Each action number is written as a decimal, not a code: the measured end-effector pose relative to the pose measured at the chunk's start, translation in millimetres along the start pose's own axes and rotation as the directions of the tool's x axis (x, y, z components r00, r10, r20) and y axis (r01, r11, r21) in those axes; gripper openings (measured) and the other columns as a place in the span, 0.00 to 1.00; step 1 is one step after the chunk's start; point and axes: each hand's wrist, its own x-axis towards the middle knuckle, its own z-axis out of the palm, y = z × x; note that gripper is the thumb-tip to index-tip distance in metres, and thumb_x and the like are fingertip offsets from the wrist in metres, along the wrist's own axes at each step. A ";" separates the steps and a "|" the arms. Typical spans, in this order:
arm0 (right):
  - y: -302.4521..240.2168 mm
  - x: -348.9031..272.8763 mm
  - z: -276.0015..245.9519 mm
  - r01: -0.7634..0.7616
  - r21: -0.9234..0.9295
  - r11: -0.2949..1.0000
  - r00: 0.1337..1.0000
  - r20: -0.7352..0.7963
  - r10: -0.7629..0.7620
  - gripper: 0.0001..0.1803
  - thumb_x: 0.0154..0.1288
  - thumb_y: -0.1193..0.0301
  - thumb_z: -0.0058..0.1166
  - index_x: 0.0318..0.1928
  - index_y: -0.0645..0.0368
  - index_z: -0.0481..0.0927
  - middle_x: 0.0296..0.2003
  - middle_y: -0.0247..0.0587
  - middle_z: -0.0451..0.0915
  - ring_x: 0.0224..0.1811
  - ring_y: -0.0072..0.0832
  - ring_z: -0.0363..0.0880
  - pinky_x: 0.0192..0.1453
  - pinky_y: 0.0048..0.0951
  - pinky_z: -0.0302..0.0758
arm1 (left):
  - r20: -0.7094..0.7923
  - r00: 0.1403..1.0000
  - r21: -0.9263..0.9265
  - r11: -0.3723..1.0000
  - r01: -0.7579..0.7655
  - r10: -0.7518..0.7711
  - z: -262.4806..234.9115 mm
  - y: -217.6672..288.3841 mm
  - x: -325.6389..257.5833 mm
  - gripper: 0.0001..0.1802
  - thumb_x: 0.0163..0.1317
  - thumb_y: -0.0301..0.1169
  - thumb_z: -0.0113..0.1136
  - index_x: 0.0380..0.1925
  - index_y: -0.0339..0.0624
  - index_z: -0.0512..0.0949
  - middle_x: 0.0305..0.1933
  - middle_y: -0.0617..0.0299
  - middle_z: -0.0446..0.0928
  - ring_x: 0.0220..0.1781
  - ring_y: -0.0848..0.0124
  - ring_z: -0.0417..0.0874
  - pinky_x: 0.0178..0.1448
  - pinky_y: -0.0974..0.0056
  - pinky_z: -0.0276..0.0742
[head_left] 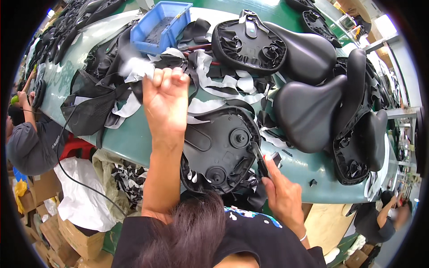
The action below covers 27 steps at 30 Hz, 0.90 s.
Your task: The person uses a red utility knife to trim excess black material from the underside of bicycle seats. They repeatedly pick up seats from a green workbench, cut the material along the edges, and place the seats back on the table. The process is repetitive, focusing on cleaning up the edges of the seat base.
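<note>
My left hand (166,91) is raised over the table, fingers curled in, at the edge of a blurred white scrap (134,68) of trimmed covering. Under that forearm lies an upturned black bicycle saddle (210,149), its plastic base showing two round mounts and gathered black covering along the rim. My right hand (282,192) grips a narrow-bladed knife (260,160) beside the saddle's right edge, its tip close to the rim. Part of the saddle's left side is hidden behind my left forearm.
Black and white offcuts (219,85) litter the green table (134,143). A blue bin (161,31) stands at the back. Several finished-looking saddles (308,116) lie to the right, with another upturned saddle (250,44) behind. A black cable (85,183) hangs at left. Co-workers (33,143) sit at both sides.
</note>
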 end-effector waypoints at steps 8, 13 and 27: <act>19.0 66.4 -8.1 -0.175 0.527 0.831 0.972 -0.040 0.230 0.26 0.66 0.74 0.52 0.64 0.52 0.69 0.25 0.41 0.78 0.18 0.22 0.70 0.24 0.24 0.69 | -0.407 0.624 0.912 -0.342 0.228 -0.667 1.8 37.3 1.2 0.29 0.54 0.46 0.67 0.44 0.29 0.76 0.36 0.50 0.80 0.42 0.66 0.82 0.47 0.58 0.76; 31.7 47.3 -1.3 -0.129 0.552 0.824 0.964 -0.124 0.234 0.26 0.63 0.79 0.54 0.63 0.57 0.70 0.44 0.41 0.83 0.25 0.18 0.76 0.30 0.24 0.75 | -0.347 0.837 0.860 0.213 0.465 -0.423 8.9 65.7 -33.4 0.28 0.55 0.25 0.65 0.56 0.32 0.69 0.51 0.56 0.78 0.53 0.69 0.78 0.59 0.64 0.74; 1.3 31.8 25.5 -0.024 0.139 0.990 0.994 0.112 0.008 0.31 0.62 0.78 0.53 0.66 0.57 0.63 0.30 0.62 0.78 0.27 0.58 0.75 0.30 0.50 0.69 | -0.283 0.959 0.952 0.117 0.283 -0.015 19.5 29.3 -90.6 0.31 0.54 0.27 0.67 0.55 0.32 0.64 0.51 0.50 0.73 0.53 0.64 0.76 0.59 0.60 0.70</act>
